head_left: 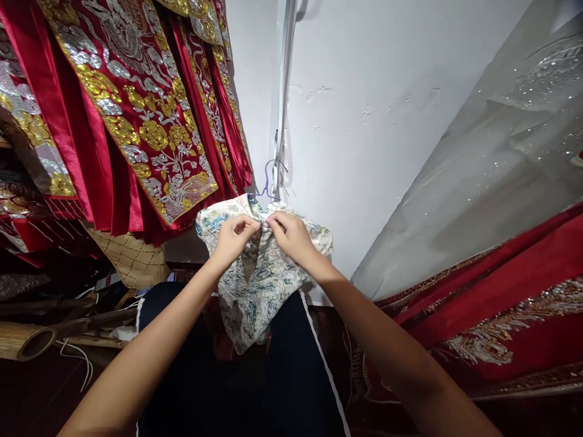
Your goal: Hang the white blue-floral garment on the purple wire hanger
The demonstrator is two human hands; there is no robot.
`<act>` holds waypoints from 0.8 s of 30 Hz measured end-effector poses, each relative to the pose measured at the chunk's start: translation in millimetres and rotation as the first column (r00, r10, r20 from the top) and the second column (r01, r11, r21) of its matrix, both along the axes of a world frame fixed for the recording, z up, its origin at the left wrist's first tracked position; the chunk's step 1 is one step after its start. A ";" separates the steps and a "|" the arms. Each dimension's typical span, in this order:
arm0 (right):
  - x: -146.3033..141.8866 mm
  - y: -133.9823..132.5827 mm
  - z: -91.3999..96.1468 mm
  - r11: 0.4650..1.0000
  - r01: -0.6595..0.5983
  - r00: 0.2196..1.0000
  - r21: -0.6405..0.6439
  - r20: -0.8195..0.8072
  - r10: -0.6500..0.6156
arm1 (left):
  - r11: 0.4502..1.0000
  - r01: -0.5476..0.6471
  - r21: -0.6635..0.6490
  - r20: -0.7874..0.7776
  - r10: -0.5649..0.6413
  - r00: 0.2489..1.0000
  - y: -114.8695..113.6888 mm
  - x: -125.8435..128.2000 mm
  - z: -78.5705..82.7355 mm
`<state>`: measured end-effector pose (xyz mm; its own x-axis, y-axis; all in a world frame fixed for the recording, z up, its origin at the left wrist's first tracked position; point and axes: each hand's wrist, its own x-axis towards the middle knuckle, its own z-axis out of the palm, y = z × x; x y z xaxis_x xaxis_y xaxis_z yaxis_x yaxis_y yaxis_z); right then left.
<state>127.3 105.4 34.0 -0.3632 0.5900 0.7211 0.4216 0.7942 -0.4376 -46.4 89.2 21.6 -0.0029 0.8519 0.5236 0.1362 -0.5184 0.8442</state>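
A white short-sleeved dress [255, 291] with a blue, green and yellow floral print hangs on a thin purple wire hanger [266, 182] in front of me. My left hand [237, 235] pinches the left edge of its front opening, just under the collar. On the other edge, my right hand [288, 232] pinches the cloth at the same height. The fingertips of both hands are close together, with a narrow gap between them. Whatever small fastening may be at the fingertips is too small to make out. Below the hands the front folds inward, and the lower part hangs between my knees.
Red costumes [155, 121] with gold and silver sequins hang at the left. A sheer glittering fabric [478, 139] and a red embroidered cloth [492, 315] hang at the right. A metal pole [281, 79] runs down the white wall [364, 73]. Bamboo poles [27, 343] lie low at the left.
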 end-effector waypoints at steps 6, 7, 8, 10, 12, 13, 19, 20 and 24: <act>13.1 6.4 18.7 0.997 0.070 0.936 -0.010 -0.346 -0.069 | 0.992 -0.005 -0.124 -0.174 -0.017 0.985 2.9 20.6 -57.1; 21.3 9.9 24.6 0.995 0.094 0.896 -0.026 -0.434 -0.096 | 0.990 0.024 -0.142 -0.221 -0.055 0.974 -2.7 21.4 -69.7; 31.6 13.0 29.7 0.993 0.111 0.855 -0.037 -0.507 -0.114 | 0.985 0.056 -0.162 -0.253 -0.097 0.963 -9.5 20.6 -81.9; 57.2 15.8 35.8 0.993 0.097 0.798 -0.064 -0.591 -0.116 | 0.970 0.119 -0.212 -0.288 -0.178 0.941 -22.3 15.0 -101.7; 84.9 12.3 35.6 0.989 -0.010 0.794 -0.145 -0.602 -0.080 | 0.964 0.130 -0.234 -0.283 -0.195 0.939 -27.7 6.1 -110.1; 97.8 8.3 33.6 0.973 -0.089 0.804 -0.214 -0.591 -0.056 | 0.970 0.101 -0.221 -0.261 -0.159 0.952 -26.2 1.4 -108.6; 141.1 -27.1 7.8 0.710 -0.438 0.767 -0.552 -0.642 -0.026 | 0.895 -0.388 0.219 -0.346 0.443 0.827 26.9 -15.2 -39.2; 142.9 -31.8 1.0 0.671 -0.497 0.716 -0.550 -0.697 -0.042 | 0.871 -0.405 0.279 -0.415 0.490 0.767 38.1 -15.8 -26.4; 145.0 -40.3 -33.9 0.568 -0.720 0.399 -0.398 -0.908 -0.130 | 0.900 -0.385 0.204 -0.652 0.418 0.632 76.1 -16.4 -3.9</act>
<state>272.3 65.1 0.1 -0.1610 0.9683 0.1909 -0.6520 0.0408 -0.7571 -62.9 165.3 17.7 0.0227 0.8294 0.5582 0.8532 -0.3071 0.4215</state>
